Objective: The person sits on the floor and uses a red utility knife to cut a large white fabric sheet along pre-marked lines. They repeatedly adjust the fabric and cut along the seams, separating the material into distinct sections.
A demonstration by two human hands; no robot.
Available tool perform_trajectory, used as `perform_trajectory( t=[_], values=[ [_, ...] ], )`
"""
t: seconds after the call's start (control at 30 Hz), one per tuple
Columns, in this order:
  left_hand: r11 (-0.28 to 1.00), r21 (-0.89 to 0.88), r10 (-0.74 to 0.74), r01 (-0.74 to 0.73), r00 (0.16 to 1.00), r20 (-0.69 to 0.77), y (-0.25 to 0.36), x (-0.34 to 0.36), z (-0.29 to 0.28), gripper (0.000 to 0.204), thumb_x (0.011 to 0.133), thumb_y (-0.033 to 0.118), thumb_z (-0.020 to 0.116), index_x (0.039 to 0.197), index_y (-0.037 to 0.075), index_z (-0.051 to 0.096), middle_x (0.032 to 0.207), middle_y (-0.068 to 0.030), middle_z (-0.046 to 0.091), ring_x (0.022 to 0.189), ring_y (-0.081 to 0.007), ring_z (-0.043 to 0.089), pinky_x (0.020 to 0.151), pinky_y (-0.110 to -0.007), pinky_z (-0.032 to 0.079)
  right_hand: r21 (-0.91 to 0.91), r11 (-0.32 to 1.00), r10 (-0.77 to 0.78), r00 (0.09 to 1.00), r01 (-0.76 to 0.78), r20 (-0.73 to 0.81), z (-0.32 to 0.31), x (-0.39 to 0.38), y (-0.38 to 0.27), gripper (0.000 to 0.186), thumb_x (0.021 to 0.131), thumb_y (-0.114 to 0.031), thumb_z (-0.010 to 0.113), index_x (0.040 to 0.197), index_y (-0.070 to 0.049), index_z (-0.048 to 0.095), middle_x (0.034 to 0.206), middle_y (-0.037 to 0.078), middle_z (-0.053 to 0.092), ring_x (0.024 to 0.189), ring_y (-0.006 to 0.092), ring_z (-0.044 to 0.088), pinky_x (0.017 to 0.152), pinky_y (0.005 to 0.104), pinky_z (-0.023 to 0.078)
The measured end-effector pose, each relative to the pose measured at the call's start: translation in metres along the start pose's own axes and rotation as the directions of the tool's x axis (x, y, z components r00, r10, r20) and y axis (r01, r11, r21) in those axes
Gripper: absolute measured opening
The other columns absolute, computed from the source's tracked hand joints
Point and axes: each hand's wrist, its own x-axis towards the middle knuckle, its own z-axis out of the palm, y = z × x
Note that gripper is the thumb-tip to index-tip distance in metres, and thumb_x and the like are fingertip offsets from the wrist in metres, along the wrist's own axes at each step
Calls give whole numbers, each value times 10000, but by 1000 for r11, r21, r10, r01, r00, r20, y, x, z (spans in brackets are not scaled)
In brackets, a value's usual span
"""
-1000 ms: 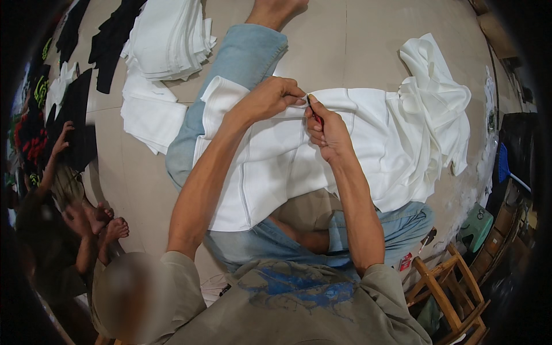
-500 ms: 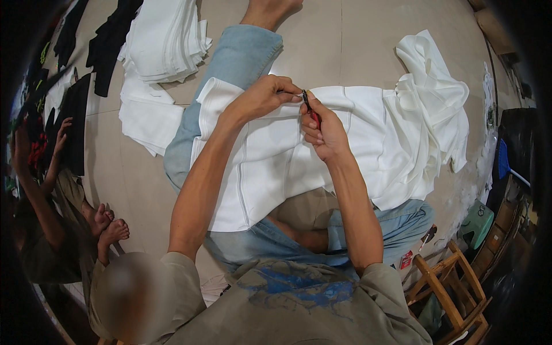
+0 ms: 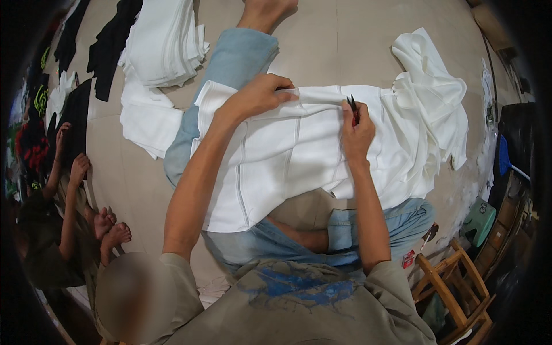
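White cloth panels [image 3: 264,167], joined by seams, lie spread across my lap. My left hand [image 3: 261,98] pinches the far edge of the cloth between thumb and fingers. To its right, my right hand [image 3: 359,132] is closed around small thread snips [image 3: 355,112] with dark pointed blades and a bit of red on the handles. The blades point away from me, just over the far edge of the cloth. Whether the right fingers also grip the cloth, I cannot tell. At the right the cloth gathers into a crumpled heap [image 3: 431,103] on the floor.
Stacked white cloth pieces [image 3: 161,46] lie at the far left, with black pieces [image 3: 112,52] beyond. Another person's hand [image 3: 80,168] is at the left. A wooden stool [image 3: 454,282], a green container [image 3: 478,221] and a blue dustpan-like item [image 3: 503,156] stand at the right.
My right hand has moved right with the snips, away from my left hand. My left hand stays at the cloth's edge. The other person's hand has come lower at the left.
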Motion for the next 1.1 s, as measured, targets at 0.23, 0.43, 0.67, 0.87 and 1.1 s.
perform_trajectory(
  t=[0.23,0.43,0.67,0.87,1.1],
  values=[
    [972,222,32,-78,979,201,11,32,-14,317,890,237,745,948,-66,674,864,-184,713,791,-268,646,787,-397,506,-73,989,-121,990,127,71,-57,20,64,286,973,-300,701,1034,-22,686,775,165,676,663,322,644,657,397,509],
    [994,53,102,-98,990,-96,11,26,-5,362,902,308,734,964,-44,676,851,-139,705,788,-249,632,768,-394,503,178,984,-9,993,-13,121,-68,13,52,316,1006,-304,675,1025,10,659,782,70,635,704,157,541,692,299,463],
    [882,201,-458,426,875,155,16,31,-17,536,959,471,633,1149,-29,672,1060,-138,683,968,-222,619,839,-360,499,287,958,-95,932,-11,351,-3,-28,-10,298,979,-305,708,981,-19,625,744,77,627,644,189,585,620,316,484],
    [896,-259,-209,361,857,472,-8,20,-13,517,923,300,727,1282,-44,588,972,-18,659,899,-151,608,744,-292,479,97,901,-381,667,422,641,-22,-83,-4,380,829,-379,836,894,-77,615,744,70,634,630,262,670,537,359,504],
    [853,-375,-278,362,925,261,-13,8,-11,463,893,286,787,1206,-17,630,863,8,602,758,-115,552,675,-246,432,200,915,-384,608,350,694,-56,-106,2,368,820,-339,847,927,-57,637,707,80,630,600,246,649,528,345,482]
  ],
)
